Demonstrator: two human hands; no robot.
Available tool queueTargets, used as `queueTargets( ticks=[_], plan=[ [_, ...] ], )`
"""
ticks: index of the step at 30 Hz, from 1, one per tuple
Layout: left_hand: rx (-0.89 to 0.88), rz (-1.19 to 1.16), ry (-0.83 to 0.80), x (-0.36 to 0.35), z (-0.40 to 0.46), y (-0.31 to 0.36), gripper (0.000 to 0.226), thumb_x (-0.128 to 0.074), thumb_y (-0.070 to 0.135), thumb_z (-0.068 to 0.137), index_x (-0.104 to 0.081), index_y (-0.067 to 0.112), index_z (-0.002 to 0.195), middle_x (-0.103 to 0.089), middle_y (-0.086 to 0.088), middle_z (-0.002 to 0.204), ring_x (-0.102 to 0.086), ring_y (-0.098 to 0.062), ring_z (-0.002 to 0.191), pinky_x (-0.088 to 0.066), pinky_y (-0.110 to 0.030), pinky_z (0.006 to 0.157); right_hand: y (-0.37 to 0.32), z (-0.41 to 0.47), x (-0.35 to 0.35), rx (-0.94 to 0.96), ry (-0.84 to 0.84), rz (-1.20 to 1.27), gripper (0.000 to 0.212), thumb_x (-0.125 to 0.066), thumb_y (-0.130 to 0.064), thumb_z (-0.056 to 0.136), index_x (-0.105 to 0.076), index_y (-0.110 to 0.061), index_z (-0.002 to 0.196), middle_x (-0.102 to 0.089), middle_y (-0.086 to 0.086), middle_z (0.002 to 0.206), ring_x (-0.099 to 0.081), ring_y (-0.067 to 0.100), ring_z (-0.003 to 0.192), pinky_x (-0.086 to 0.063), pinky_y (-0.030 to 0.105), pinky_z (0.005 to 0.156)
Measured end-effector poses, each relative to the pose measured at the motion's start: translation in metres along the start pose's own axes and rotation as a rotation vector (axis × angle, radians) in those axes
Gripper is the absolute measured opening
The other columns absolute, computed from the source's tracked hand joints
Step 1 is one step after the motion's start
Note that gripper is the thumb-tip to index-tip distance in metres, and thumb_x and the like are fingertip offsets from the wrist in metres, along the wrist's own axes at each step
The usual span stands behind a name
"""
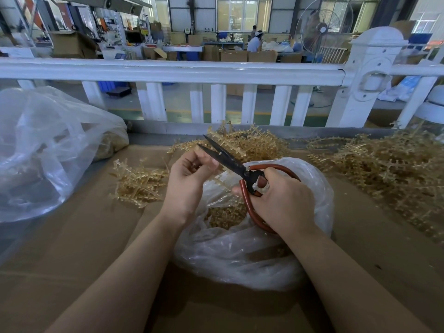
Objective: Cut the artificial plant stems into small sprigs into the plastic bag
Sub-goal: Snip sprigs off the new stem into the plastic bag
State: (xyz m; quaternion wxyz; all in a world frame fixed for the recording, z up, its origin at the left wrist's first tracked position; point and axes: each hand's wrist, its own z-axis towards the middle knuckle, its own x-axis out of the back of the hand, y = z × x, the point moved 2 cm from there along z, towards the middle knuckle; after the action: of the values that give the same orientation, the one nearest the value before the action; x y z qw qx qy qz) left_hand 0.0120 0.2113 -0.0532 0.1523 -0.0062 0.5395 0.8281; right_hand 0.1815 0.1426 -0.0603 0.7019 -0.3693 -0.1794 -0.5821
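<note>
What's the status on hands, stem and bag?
Right hand grips scissors, blades open. Left hand pinches a stem piece over the plastic bag, sprigs already inside. Uncut stems heaped right; nothing blocking.

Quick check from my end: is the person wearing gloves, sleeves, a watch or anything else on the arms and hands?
No. The left hand and right hand are bare, with no gloves. Both forearms are uncovered as far as the bottom edge of the picture, so no sleeves show. No watch, ring, bracelet or other marking is visible on either wrist or on the fingers.
</note>
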Motion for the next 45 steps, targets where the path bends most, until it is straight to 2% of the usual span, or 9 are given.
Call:
queueTargets(
  ticks=[5, 9, 13, 16, 20, 24, 32, 38, 45],
  plan=[
    [0.002, -0.101, 0.003, 0.001, 0.001, 0.003, 0.011, -0.057, 0.003, 0.095, -0.061, 0.007, 0.085, -0.066, -0.005, 0.077, -0.062, -0.015, 0.07, -0.052, -0.025, 0.073, 0.0, 0.0, 0.001, -0.026, 0.009, 0.058, 0.053, -0.056, -0.077, 0.078, -0.039, -0.028, 0.068, -0.026, -0.022, 0.053, -0.025, -0.006, 0.045, -0.016, 0.014, 0.046],
    [-0.009, -0.15, -0.044, 0.002, 0.002, 0.004, 0.01, -0.062, 0.014, 0.089, -0.065, 0.004, 0.09, -0.068, -0.003, 0.077, -0.059, -0.012, 0.066, -0.049, -0.02, 0.069, 0.004, 0.0, -0.002, -0.044, -0.002, 0.099, 0.055, -0.039, -0.082, 0.079, -0.041, -0.029, 0.069, -0.028, -0.023, 0.054, -0.03, -0.006, 0.047, -0.02, 0.014, 0.047],
    [0.001, -0.13, -0.061, 0.004, 0.002, 0.002, 0.01, -0.065, 0.014, 0.086, -0.066, 0.005, 0.089, -0.068, 0.001, 0.073, -0.058, -0.009, 0.064, -0.049, -0.019, 0.067, 0.01, 0.0, -0.008, -0.047, -0.052, 0.046, 0.059, -0.047, -0.085, 0.077, -0.059, -0.027, 0.08, -0.056, -0.016, 0.066, -0.05, 0.003, 0.058, -0.035, 0.016, 0.05],
    [0.022, -0.098, -0.055, 0.006, 0.002, -0.001, 0.007, -0.065, 0.012, 0.085, -0.065, 0.005, 0.086, -0.068, 0.002, 0.071, -0.058, -0.01, 0.063, -0.048, -0.024, 0.069, 0.009, 0.0, -0.008, -0.044, -0.071, 0.014, 0.066, -0.042, -0.089, 0.074, -0.062, -0.028, 0.088, -0.063, -0.015, 0.076, -0.054, 0.005, 0.065, -0.038, 0.016, 0.053],
    [0.041, -0.048, -0.108, 0.008, 0.002, -0.002, 0.006, -0.066, 0.014, 0.089, -0.07, 0.011, 0.086, -0.069, 0.0, 0.075, -0.057, -0.012, 0.066, -0.046, -0.028, 0.072, 0.008, 0.0, -0.007, -0.047, -0.081, 0.024, 0.064, -0.042, -0.09, 0.074, -0.059, -0.029, 0.087, -0.061, -0.016, 0.075, -0.054, 0.005, 0.066, -0.042, 0.02, 0.054],
    [0.055, -0.041, -0.115, 0.006, 0.002, -0.002, 0.023, -0.061, 0.002, 0.091, -0.074, 0.016, 0.078, -0.068, -0.002, 0.073, -0.059, -0.012, 0.064, -0.048, -0.022, 0.067, 0.007, 0.002, -0.006, -0.028, -0.089, -0.008, 0.065, -0.04, -0.091, 0.073, -0.057, -0.03, 0.086, -0.057, -0.017, 0.073, -0.053, 0.004, 0.065, -0.043, 0.019, 0.051],
    [0.092, -0.052, -0.105, 0.002, 0.003, -0.002, 0.032, -0.06, -0.001, 0.091, -0.074, 0.018, 0.069, -0.066, -0.002, 0.065, -0.059, -0.011, 0.063, -0.049, -0.02, 0.068, 0.004, 0.003, -0.002, -0.009, -0.035, -0.037, 0.059, -0.045, -0.09, 0.075, -0.05, -0.031, 0.077, -0.043, -0.019, 0.057, -0.04, -0.002, 0.049, -0.025, 0.014, 0.044],
    [0.121, -0.082, -0.129, 0.002, 0.002, 0.0, 0.014, -0.067, 0.018, 0.082, -0.069, 0.015, 0.068, -0.063, -0.002, 0.067, -0.055, -0.013, 0.068, -0.043, -0.03, 0.076, 0.004, 0.001, -0.003, -0.006, -0.002, -0.018, 0.062, -0.039, -0.09, 0.077, -0.053, -0.03, 0.076, -0.046, -0.017, 0.059, -0.041, 0.004, 0.051, -0.027, 0.016, 0.045],
    [0.126, -0.094, -0.161, 0.001, 0.002, 0.001, 0.01, -0.066, 0.02, 0.082, -0.069, 0.014, 0.076, -0.062, -0.002, 0.07, -0.054, -0.01, 0.066, -0.042, -0.025, 0.072, 0.004, 0.001, -0.003, -0.011, -0.012, 0.022, 0.051, -0.053, -0.082, 0.077, -0.052, -0.031, 0.075, -0.048, -0.018, 0.061, -0.043, 0.003, 0.053, -0.029, 0.015, 0.047]
  ],
)
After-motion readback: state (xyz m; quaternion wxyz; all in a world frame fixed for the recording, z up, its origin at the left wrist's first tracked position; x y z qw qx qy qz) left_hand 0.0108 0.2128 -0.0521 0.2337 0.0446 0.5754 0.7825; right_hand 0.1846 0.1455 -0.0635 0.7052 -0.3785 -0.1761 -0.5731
